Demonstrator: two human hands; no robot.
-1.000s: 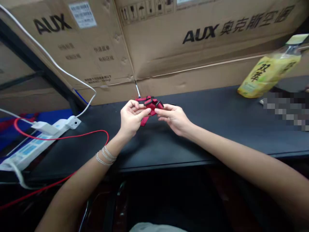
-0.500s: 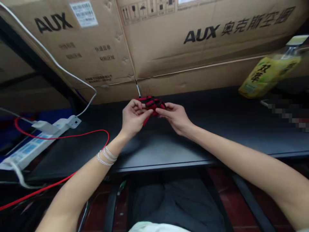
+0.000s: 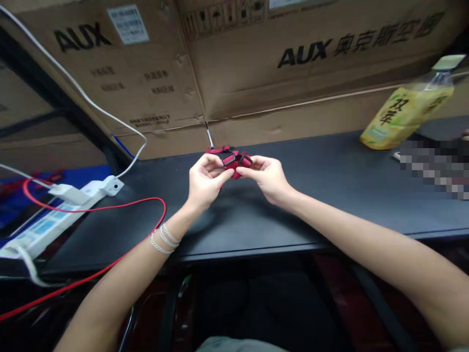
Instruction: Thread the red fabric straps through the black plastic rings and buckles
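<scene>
Between my two hands is a red strap with black buckles (image 3: 229, 160), held just above the black tabletop (image 3: 256, 220) near its far side. My left hand (image 3: 205, 178) pinches the strap's left part between thumb and fingers. On the other side, my right hand (image 3: 269, 177) grips its right part, the thumb close to the left thumb. Part of the strap lies behind the fingers and is hidden. Several thin bracelets (image 3: 164, 238) circle my left wrist.
Large cardboard boxes (image 3: 249, 102) stand along the table's back edge. At left lies a white power strip (image 3: 54, 215) with a white cable and a red cable (image 3: 128, 201) beside my left forearm. A yellow drink bottle (image 3: 403, 112) leans at the right, near a blurred-out object.
My left hand has shifted slightly to the right. The strap has turned a little, so two black buckles show more clearly between the hands. Both hands still hold it.
</scene>
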